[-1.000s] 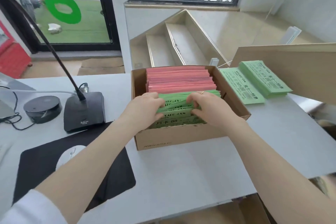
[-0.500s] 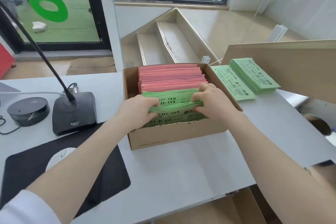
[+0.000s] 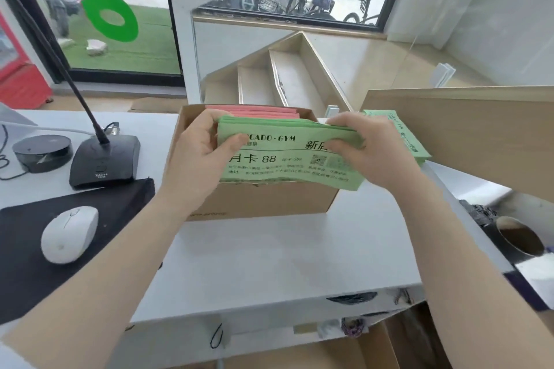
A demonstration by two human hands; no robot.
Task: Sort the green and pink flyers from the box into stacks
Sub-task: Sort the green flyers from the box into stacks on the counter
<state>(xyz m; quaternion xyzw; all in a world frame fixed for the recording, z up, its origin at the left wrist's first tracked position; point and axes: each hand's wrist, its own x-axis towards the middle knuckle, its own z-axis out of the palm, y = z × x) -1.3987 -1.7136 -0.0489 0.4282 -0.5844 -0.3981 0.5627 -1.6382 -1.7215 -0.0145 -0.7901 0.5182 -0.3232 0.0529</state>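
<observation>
Both bare forearms reach up from the lower corners of the frame and meet near its middle. The left hand (image 3: 198, 153) sits left of centre, fingers curled over the top, thumb pressed forward (its tip points right). The right hand (image 3: 368, 150) mirrors it right of centre, fingers bent down in a grip, knuckles toward the camera.

two hands (image 3: 198, 156), one box (image 3: 257, 204), one mouse (image 3: 69, 234)
</observation>
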